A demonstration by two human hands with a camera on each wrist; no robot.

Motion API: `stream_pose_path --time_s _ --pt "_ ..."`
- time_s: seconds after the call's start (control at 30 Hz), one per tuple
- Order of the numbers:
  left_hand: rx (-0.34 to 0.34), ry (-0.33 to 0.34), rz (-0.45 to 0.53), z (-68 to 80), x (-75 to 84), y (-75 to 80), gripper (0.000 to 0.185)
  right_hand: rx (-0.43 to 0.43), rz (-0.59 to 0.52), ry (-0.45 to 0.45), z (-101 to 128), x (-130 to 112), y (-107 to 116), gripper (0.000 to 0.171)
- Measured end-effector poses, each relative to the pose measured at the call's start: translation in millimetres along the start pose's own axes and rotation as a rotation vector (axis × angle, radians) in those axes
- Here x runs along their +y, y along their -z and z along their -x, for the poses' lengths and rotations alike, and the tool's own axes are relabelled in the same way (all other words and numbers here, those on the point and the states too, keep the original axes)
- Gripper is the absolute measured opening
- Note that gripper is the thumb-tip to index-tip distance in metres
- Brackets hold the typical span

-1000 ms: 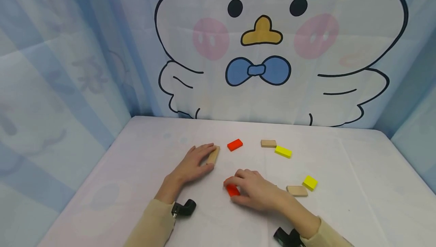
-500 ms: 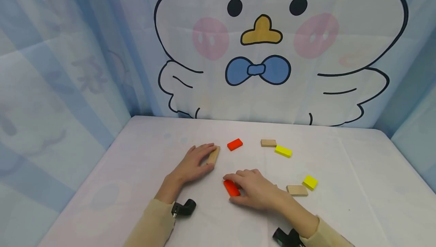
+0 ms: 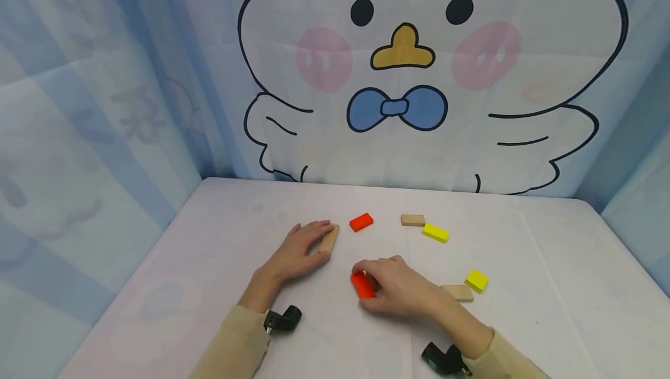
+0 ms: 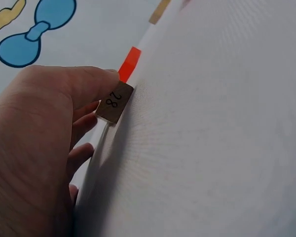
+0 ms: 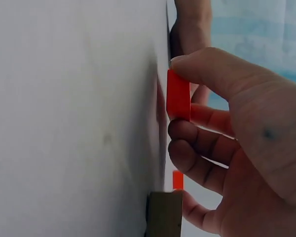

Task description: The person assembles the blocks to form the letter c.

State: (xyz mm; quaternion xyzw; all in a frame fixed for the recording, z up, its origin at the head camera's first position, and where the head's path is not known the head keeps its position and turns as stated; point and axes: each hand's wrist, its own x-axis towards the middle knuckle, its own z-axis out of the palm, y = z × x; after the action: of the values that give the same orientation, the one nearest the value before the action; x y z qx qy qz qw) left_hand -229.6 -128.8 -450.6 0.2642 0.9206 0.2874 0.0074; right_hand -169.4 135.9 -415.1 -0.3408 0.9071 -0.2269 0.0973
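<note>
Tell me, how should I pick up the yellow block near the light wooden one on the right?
Probably from above. The yellow block lies flat on the table, so pinch its two open side edges. Avoid the side facing the wooden block, which sits very close.

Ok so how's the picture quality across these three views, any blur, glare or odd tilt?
Head view: even, soft light, no glare, sharp; the table edges bow slightly from the wide lens. Left wrist view: tilted, the left hand close and soft, the wooden block readable. Right wrist view: rolled sideways, the red block sharp, a dark shadow beside it, the right hand filling the frame.
</note>
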Motion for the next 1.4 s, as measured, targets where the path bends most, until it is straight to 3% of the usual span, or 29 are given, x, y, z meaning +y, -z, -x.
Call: stream_pose_path --time_s 0.6,0.93,1.4 --pt "-0.008 -0.033 -0.031 -9.0 24.5 -12.5 0.061 -0.033 0.024 0.008 -2 8 11 0.042" --pt "-0.006 -0.053 -0.049 -10.0 24.9 -16.3 0.061 -0.031 0.033 0.052 0 8 9 0.04" --pt "-0.017 -0.06 -0.048 -10.0 26.7 -19.7 0.063 -0.049 0.034 0.031 2 8 9 0.043"
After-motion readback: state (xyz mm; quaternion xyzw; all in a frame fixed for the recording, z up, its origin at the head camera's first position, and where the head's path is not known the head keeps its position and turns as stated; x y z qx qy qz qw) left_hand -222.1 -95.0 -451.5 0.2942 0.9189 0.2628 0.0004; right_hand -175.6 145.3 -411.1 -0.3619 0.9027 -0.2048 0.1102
